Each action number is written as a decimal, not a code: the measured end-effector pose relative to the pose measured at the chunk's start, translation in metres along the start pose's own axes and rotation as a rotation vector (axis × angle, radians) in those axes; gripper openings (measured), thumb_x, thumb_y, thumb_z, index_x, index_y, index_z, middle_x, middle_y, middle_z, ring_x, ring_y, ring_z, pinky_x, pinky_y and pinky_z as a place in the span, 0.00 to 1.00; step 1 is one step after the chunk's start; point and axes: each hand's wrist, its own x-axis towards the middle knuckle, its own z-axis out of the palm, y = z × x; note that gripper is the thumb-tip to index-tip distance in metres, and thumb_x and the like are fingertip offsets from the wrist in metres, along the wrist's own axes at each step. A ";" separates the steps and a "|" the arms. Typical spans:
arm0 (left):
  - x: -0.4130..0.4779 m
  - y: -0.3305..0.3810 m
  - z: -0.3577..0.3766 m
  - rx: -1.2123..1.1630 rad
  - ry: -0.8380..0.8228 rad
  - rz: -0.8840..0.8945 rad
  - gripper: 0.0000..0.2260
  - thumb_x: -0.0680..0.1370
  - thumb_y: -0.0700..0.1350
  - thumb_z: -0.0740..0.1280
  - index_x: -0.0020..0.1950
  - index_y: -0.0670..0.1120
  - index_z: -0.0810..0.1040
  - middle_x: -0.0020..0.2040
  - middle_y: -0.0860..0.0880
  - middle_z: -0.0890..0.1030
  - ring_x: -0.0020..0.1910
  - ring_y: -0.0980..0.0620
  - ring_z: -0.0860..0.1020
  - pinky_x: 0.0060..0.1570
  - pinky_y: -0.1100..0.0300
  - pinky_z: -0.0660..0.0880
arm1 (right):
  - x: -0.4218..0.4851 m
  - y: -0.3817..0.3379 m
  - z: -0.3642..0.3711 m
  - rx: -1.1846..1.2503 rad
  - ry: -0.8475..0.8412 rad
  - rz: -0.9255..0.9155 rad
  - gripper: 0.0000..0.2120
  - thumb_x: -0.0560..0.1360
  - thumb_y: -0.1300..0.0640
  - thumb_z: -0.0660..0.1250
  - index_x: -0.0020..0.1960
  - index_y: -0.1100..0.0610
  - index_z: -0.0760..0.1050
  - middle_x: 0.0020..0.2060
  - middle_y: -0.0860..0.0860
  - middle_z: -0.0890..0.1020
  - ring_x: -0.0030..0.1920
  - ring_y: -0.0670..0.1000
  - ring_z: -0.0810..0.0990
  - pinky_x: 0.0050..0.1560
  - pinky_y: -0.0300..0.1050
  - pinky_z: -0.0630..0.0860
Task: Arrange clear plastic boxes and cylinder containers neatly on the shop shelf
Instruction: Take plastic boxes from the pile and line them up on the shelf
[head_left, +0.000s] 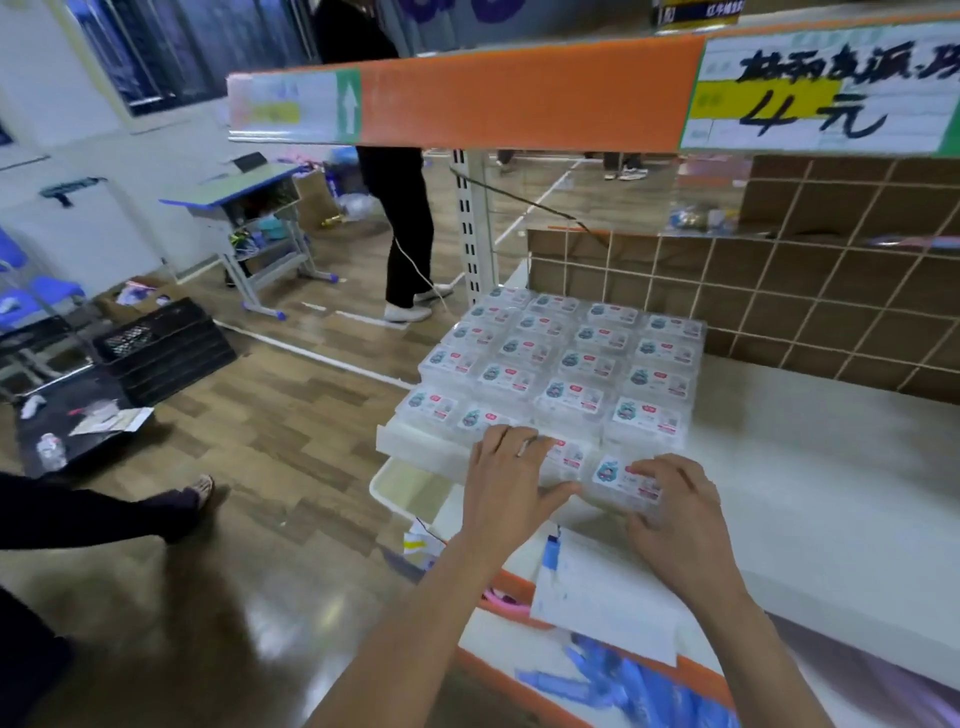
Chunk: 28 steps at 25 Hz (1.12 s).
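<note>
A shop aisle with a wood-pattern floor; the white shelf (810, 447) has a brown grid back panel (779, 296). At the shelf's left end, clear plastic boxes (576, 364) stand in neat stacked rows, each lid bearing a teal-and-red label; what they contain cannot be made out. The left hand (506, 475) lies spread and flat on a front-row box (569, 457), thumb along its near side. The right hand (675, 519) rests bent fingertips on the neighbouring box (615, 475); whether it actually grips is unclear.
</note>
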 end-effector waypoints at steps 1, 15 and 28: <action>0.002 -0.004 0.001 -0.011 -0.008 0.023 0.25 0.69 0.66 0.60 0.53 0.50 0.81 0.50 0.51 0.80 0.56 0.51 0.70 0.52 0.54 0.74 | 0.000 0.001 0.004 -0.033 0.008 0.003 0.24 0.61 0.69 0.70 0.56 0.57 0.77 0.57 0.56 0.75 0.59 0.59 0.72 0.59 0.31 0.55; 0.005 -0.021 0.018 -0.301 -0.046 -0.018 0.25 0.68 0.66 0.63 0.55 0.51 0.80 0.56 0.47 0.77 0.60 0.48 0.74 0.61 0.49 0.68 | -0.002 -0.017 0.012 -0.043 0.183 0.152 0.24 0.62 0.74 0.67 0.56 0.60 0.78 0.59 0.59 0.72 0.58 0.59 0.74 0.61 0.51 0.71; 0.002 -0.010 0.013 -0.316 0.031 0.079 0.20 0.73 0.59 0.61 0.55 0.47 0.80 0.56 0.46 0.78 0.62 0.48 0.69 0.62 0.53 0.70 | -0.022 -0.013 -0.005 -0.056 0.195 0.178 0.21 0.67 0.68 0.69 0.58 0.58 0.77 0.61 0.58 0.72 0.61 0.60 0.71 0.59 0.44 0.67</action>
